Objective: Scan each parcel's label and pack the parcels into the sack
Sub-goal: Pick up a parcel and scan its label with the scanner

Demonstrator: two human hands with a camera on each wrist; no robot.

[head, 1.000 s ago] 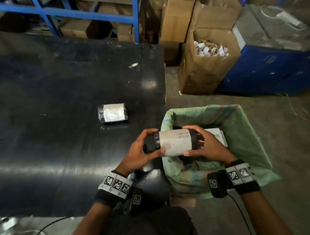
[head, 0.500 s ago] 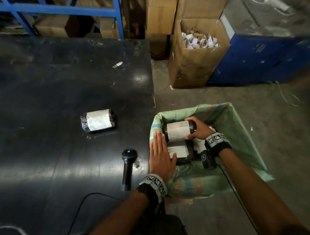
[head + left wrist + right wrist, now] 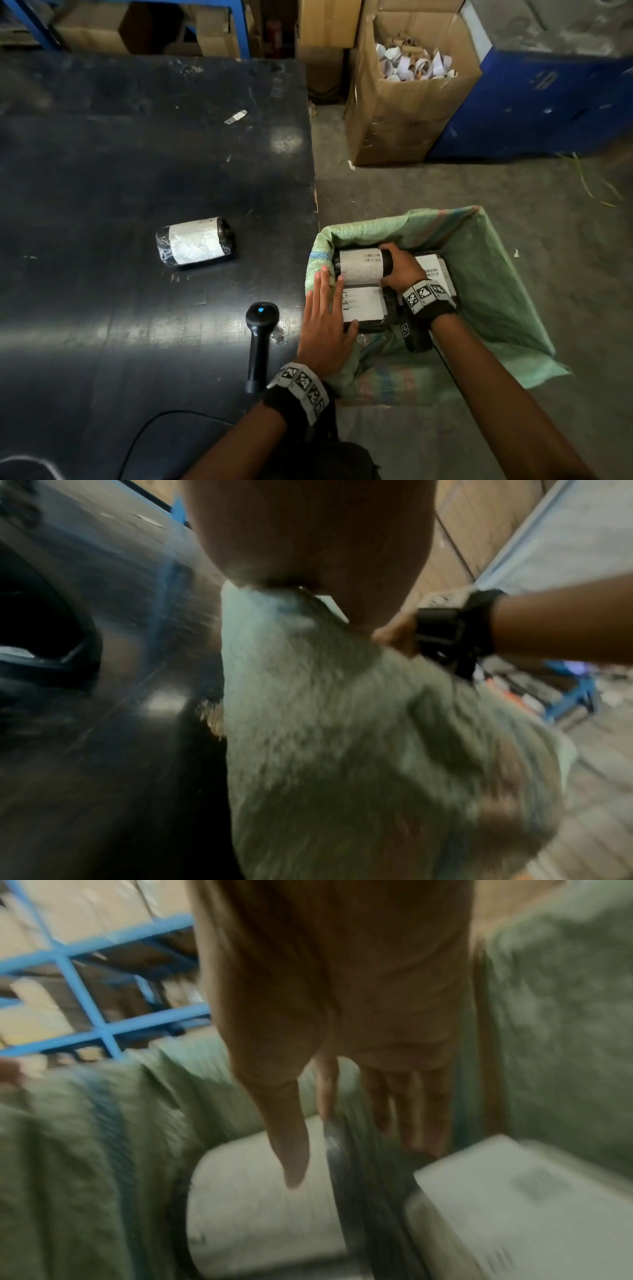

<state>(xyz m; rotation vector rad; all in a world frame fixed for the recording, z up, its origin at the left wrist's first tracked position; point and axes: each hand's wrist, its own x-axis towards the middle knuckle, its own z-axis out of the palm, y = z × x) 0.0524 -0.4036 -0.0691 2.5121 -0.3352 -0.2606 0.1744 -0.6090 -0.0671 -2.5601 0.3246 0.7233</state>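
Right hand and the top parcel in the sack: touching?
Touching. In the head view the right hand wraps over the right end of the top parcel inside the green sack; no gap shows.

A sack [image 3: 493,274] stands on the floor just right of the table [image 3: 102,171], parcels [image 3: 359,269] inside. On the table lie one parcel [image 3: 195,245] and, nearer, a scanner [image 3: 260,329].
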